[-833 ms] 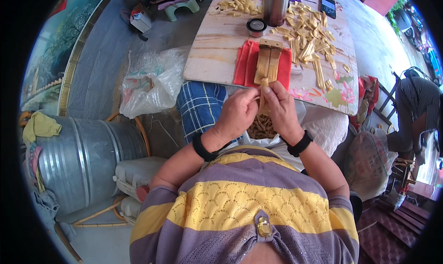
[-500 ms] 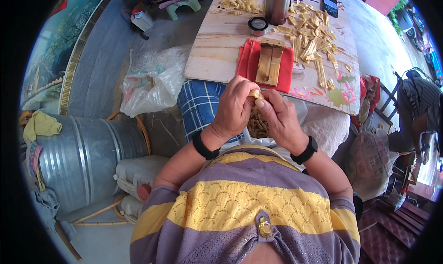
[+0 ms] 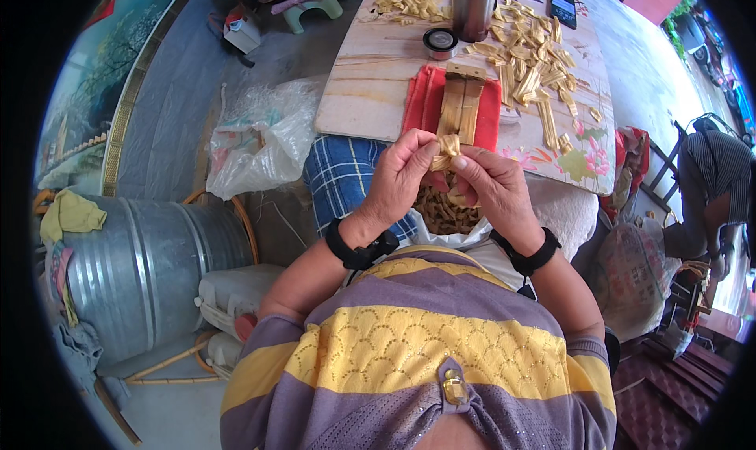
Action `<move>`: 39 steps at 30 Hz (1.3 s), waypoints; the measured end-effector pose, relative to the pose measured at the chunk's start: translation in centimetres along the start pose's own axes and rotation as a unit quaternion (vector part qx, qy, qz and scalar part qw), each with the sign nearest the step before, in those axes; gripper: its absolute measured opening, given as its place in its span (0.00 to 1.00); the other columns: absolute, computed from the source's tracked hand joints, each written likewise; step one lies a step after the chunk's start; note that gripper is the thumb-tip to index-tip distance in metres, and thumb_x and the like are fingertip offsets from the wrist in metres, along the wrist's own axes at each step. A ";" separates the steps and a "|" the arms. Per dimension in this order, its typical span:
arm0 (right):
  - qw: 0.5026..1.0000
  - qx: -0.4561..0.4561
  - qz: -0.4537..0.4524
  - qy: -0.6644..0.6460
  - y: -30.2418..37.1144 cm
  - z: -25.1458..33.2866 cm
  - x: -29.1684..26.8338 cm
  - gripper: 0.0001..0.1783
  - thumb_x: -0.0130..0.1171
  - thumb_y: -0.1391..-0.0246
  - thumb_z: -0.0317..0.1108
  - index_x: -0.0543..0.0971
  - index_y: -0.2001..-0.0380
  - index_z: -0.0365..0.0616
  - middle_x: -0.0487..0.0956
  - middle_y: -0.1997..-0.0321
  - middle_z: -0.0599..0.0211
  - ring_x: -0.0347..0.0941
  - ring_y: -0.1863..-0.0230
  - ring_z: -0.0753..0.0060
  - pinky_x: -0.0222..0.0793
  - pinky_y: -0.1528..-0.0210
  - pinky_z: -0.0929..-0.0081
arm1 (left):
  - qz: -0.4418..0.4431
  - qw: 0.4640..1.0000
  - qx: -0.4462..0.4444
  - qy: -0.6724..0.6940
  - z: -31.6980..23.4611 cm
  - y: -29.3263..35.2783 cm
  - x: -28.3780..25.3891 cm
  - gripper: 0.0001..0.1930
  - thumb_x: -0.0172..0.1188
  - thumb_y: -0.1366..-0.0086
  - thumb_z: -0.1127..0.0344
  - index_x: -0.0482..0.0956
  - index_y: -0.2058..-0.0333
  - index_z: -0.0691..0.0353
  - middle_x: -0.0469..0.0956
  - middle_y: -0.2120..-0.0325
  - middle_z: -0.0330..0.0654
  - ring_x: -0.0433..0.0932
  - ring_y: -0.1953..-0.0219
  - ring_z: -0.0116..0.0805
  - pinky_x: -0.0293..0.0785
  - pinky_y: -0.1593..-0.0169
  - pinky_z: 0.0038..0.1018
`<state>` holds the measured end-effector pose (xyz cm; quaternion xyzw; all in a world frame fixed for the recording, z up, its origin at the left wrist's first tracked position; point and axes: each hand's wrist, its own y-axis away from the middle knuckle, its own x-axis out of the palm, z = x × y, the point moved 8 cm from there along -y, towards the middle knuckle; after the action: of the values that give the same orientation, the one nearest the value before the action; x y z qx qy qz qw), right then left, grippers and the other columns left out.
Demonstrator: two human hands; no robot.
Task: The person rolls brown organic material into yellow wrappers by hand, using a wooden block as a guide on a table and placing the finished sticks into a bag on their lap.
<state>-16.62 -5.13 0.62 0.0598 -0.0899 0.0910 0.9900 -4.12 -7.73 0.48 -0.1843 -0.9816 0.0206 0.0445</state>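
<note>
My left hand [image 3: 404,177] and my right hand [image 3: 492,184] meet in front of my chest, just past the near edge of the table. Between their thumbs and fingers they pinch a folded golden strip [image 3: 446,152], its loops facing up. Below the fingers sits a white bag [image 3: 465,238] holding many brownish-gold pieces [image 3: 441,211]. Beyond my hands, a narrow wooden block [image 3: 459,107] with a groove down its middle lies on a red cloth [image 3: 423,103]; the strip and fingers cover its near end.
Loose golden strips [image 3: 529,64] spread over the patterned table [image 3: 370,80], beside a steel flask [image 3: 474,13], a lid [image 3: 440,44] and a phone [image 3: 562,9]. A metal drum [image 3: 157,269] and clear plastic bag [image 3: 264,147] stand left. A bending person [image 3: 713,170] is at far right.
My hands have moved slightly apart, and the golden strip shows larger between them, a little further right. More of the bag's contents is visible underneath.
</note>
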 end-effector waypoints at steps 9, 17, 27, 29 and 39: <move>0.998 0.043 -0.039 -0.023 -0.1 -1.0 -1.2 0.17 0.49 0.36 0.42 0.78 0.62 0.39 0.65 0.82 0.80 0.58 0.81 0.88 0.53 0.80 0.87 | -0.009 0.996 0.031 -0.085 -0.9 0.0 0.6 0.05 0.53 0.33 0.69 0.69 0.65 0.64 0.74 0.79 0.37 0.74 0.76 0.22 0.73 0.70 0.19; 0.997 0.025 -0.049 -0.059 -0.3 -1.3 -3.2 0.14 0.51 0.37 0.40 0.73 0.70 0.41 0.62 0.84 0.81 0.54 0.82 0.89 0.47 0.80 0.86 | -0.045 0.985 0.042 -0.160 -1.9 -0.8 -2.9 0.07 0.59 0.39 0.73 0.73 0.62 0.64 0.77 0.73 0.39 0.77 0.72 0.26 0.74 0.67 0.19; 0.984 0.112 0.054 0.129 0.5 -4.1 -0.2 0.11 0.52 0.38 0.35 0.73 0.69 0.37 0.71 0.82 0.74 0.65 0.81 0.85 0.62 0.80 0.83 | 0.117 0.833 0.190 -0.506 -0.6 1.3 2.6 0.20 0.56 0.47 0.77 0.71 0.53 0.63 0.72 0.61 0.47 0.75 0.59 0.47 0.75 0.58 0.34; 0.983 0.092 0.071 0.141 0.7 -4.0 0.1 0.12 0.52 0.39 0.36 0.73 0.69 0.36 0.70 0.84 0.72 0.65 0.82 0.84 0.63 0.80 0.80 | 0.120 0.806 0.226 -0.534 0.3 1.5 2.2 0.16 0.55 0.45 0.74 0.72 0.56 0.62 0.71 0.63 0.45 0.74 0.60 0.44 0.74 0.58 0.33; 0.982 -0.040 -0.014 0.182 -1.1 -0.4 -0.5 0.13 0.54 0.42 0.34 0.75 0.72 0.33 0.67 0.84 0.66 0.63 0.81 0.76 0.62 0.77 0.72 | 0.042 0.849 0.245 -0.466 1.2 -3.1 -1.0 0.04 0.51 0.37 0.70 0.68 0.63 0.59 0.70 0.74 0.42 0.75 0.73 0.40 0.74 0.68 0.31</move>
<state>-16.79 -6.27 0.00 0.0040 0.0892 0.0827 0.9926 -4.45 -10.98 -0.59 -0.1772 -0.8416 0.3460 -0.3751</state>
